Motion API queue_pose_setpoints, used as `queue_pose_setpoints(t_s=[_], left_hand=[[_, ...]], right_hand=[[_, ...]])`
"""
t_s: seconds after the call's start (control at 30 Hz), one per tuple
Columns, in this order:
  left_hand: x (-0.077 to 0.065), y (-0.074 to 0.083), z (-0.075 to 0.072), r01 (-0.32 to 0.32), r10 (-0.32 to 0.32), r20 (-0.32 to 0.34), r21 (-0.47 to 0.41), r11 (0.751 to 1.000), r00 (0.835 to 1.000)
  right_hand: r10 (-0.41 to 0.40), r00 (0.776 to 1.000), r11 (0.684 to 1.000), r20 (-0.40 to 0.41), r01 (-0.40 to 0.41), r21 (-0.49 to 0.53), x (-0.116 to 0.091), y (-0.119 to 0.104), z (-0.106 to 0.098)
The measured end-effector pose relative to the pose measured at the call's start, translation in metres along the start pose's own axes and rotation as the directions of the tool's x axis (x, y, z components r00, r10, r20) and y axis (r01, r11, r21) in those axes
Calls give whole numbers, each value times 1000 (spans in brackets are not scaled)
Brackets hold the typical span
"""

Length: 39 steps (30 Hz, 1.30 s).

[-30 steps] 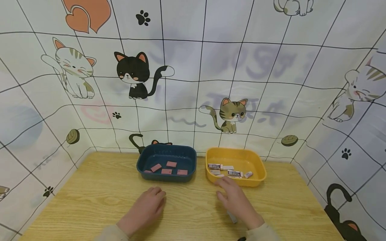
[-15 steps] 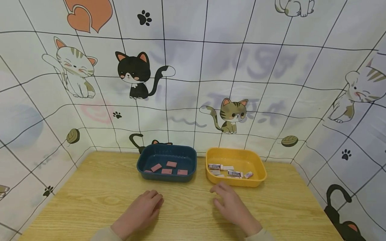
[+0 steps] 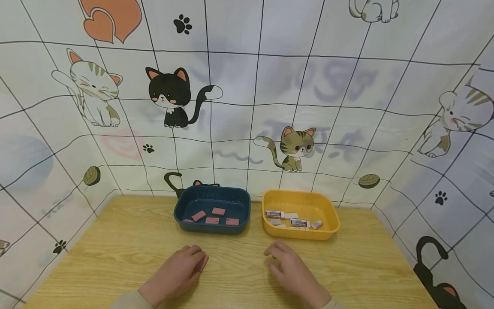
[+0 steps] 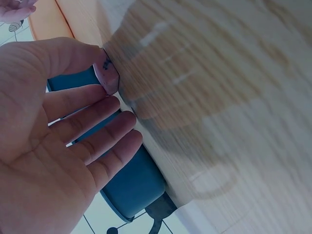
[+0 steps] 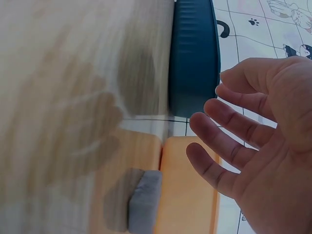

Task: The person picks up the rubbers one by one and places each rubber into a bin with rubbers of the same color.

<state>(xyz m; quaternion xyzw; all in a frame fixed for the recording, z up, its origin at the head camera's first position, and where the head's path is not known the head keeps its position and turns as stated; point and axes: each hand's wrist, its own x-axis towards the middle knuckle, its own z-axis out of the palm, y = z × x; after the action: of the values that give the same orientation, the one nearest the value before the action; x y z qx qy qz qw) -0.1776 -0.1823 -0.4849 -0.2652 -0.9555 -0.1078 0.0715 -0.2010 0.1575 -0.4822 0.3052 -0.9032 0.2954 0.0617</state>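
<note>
My left hand (image 3: 175, 272) is low over the table, left of the middle. Between its thumb and index finger it pinches a pink eraser (image 4: 108, 75), with the other fingers loosely extended. To the right, my right hand (image 3: 291, 272) hovers in front of the yellow tray (image 3: 301, 234), its fingers relaxed and holding nothing. A grey block (image 5: 145, 202) lies on the table in the right wrist view; the right hand hides it in the head view. Several pink erasers (image 3: 212, 220) lie in the dark blue tray (image 3: 212, 228).
Inside the yellow tray are several white erasers, some in printed sleeves (image 3: 299, 223). Both trays stand side by side at the back of the wooden table (image 3: 127, 240), against a cloth (image 3: 231, 107) printed with cats and grid lines.
My right hand has drawn back from the yellow tray's front rim, toward me and a little left. The left hand has shifted slightly left and toward me. The trays' contents look the same.
</note>
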Motion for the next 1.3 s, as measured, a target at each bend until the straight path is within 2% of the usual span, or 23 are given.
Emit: queue_pose_setpoints(t_s=[0.1,0.23,0.57,0.8,1.17,1.3], left_hand=[[1,-1,0,-9,9,2,-7,1000,1000],[2,-3,-1,-15,15,7,-27,1000,1000],[-1,-5,0,-17,16,-39,-7,1000,999],[-1,-6,2,-9,7,-55,-33,999,998],[-1,-3,-1,35,-38,-37,-89,995,999],[0,-1,-4,70,-73,-25,-94,993,997]], right_hand=[[30,998,999,49,-31,28,-1,0,0],[29,998,999,58,-32,42,-2,-1,1],[8,999,999,41,-10,36,-2,-1,3],[-19,1000,999,21,18,28,-3,-4,3],[-25,999,999,42,25,23,-2,-6,4],[-21,999,999,45,19,30,-2,-8,4]])
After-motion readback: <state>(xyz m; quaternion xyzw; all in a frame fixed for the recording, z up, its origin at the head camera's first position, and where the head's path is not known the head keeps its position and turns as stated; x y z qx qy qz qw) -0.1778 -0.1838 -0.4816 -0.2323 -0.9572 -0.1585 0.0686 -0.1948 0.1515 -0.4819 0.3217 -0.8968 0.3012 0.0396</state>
